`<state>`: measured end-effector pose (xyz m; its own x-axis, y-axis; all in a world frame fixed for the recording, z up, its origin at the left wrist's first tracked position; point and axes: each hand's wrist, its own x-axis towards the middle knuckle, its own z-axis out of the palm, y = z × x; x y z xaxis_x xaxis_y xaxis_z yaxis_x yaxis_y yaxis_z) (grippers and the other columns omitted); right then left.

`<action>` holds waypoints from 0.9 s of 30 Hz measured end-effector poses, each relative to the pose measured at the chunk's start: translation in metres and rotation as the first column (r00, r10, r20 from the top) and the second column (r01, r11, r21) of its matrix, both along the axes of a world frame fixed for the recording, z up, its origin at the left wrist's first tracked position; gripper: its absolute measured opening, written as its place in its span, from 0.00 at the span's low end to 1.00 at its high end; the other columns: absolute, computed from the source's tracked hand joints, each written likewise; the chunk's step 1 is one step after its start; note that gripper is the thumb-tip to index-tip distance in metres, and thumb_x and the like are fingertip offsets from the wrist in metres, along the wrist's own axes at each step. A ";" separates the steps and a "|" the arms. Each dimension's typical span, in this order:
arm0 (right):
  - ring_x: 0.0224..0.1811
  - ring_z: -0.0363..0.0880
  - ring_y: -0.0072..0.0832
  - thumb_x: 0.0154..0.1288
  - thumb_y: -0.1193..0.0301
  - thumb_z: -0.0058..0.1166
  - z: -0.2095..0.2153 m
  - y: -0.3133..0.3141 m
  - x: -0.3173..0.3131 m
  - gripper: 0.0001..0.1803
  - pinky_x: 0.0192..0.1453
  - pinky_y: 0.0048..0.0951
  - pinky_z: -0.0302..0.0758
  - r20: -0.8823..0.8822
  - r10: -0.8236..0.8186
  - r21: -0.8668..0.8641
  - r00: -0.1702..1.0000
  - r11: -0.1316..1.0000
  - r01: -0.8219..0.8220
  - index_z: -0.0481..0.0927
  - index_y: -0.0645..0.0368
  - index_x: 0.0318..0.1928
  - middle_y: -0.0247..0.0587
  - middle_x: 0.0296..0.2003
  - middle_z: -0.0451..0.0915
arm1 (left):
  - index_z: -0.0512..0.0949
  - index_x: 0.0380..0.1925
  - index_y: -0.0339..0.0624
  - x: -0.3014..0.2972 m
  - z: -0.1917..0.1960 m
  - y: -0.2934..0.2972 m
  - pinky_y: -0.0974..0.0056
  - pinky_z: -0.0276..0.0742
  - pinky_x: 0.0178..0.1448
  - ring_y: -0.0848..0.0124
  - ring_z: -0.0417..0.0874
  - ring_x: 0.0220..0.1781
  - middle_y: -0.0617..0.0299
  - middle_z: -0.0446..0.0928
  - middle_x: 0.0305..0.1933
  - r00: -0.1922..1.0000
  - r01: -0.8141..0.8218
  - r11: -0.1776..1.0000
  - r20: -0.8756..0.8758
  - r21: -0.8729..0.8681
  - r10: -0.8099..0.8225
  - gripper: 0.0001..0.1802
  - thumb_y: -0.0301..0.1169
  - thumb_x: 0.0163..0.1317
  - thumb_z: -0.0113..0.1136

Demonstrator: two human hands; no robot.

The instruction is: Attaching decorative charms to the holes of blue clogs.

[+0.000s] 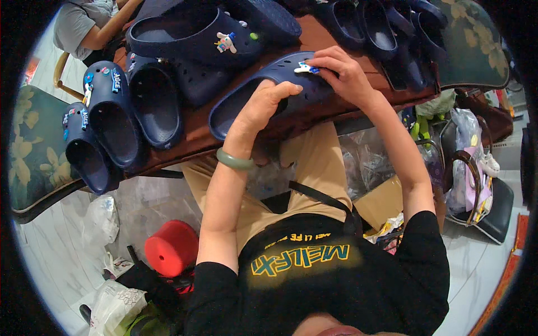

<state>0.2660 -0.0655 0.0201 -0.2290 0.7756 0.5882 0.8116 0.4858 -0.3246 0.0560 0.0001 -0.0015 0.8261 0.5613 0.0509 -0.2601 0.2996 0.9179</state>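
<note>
A navy clog point(228, 112) lies on the brown-covered table in front of me, its toe pointing to the far right. My left hand point(265, 103) reaches into its opening; the thumb rests on the outside of the upper and the other fingers are hidden inside. At the toe, my right hand point(346, 77) pinches a small white-and-blue shoe charm point(305, 68) against the upper, which has holes. How deep the charm sits cannot be seen. Behind stands another navy clog point(168, 35) with a white figure charm point(226, 42) and a green dot.
To the left are decorated navy clogs point(106, 120) and a plain one point(154, 106). Several more point(381, 31) fill the far right. A red round stool point(171, 246) and plastic bags point(112, 302) lie below left; a chair point(487, 207) holds bags. Another person point(84, 28) sits far left.
</note>
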 end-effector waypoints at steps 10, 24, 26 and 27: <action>0.38 0.76 0.37 0.46 0.77 0.65 -0.025 -0.051 -0.025 0.19 0.42 0.36 0.75 0.087 -0.164 0.237 0.983 0.962 0.139 0.80 0.57 0.43 0.38 0.36 0.77 | 0.77 0.46 0.35 0.000 -0.005 -0.001 0.68 0.69 0.56 0.74 0.75 0.48 0.64 0.78 0.45 0.998 -0.045 0.999 -0.041 -0.026 0.044 0.17 0.32 0.57 0.57; 0.42 0.79 0.39 0.55 0.76 0.60 0.018 0.019 -0.020 0.11 0.47 0.35 0.77 0.071 0.039 0.139 0.997 0.989 -0.049 0.82 0.57 0.41 0.41 0.38 0.80 | 0.70 0.52 0.32 -0.007 0.004 -0.018 0.68 0.68 0.56 0.72 0.72 0.50 0.61 0.73 0.48 0.993 -0.045 0.990 -0.098 0.135 0.059 0.26 0.30 0.51 0.57; 0.45 0.79 0.39 0.56 0.76 0.59 0.021 0.028 -0.022 0.12 0.49 0.35 0.76 0.070 0.182 -0.004 0.981 0.983 -0.183 0.82 0.56 0.42 0.42 0.40 0.80 | 0.71 0.51 0.32 -0.008 0.001 -0.014 0.69 0.69 0.53 0.72 0.72 0.47 0.62 0.73 0.46 0.994 -0.036 0.991 -0.097 0.130 0.049 0.25 0.31 0.51 0.57; 0.45 0.79 0.39 0.56 0.76 0.59 0.022 0.030 -0.022 0.12 0.49 0.35 0.76 0.072 0.187 -0.005 0.980 0.982 -0.187 0.82 0.56 0.42 0.42 0.40 0.80 | 0.71 0.50 0.33 -0.008 0.000 -0.012 0.69 0.69 0.54 0.73 0.73 0.48 0.63 0.73 0.47 0.991 -0.020 0.993 -0.131 0.117 0.035 0.25 0.30 0.51 0.58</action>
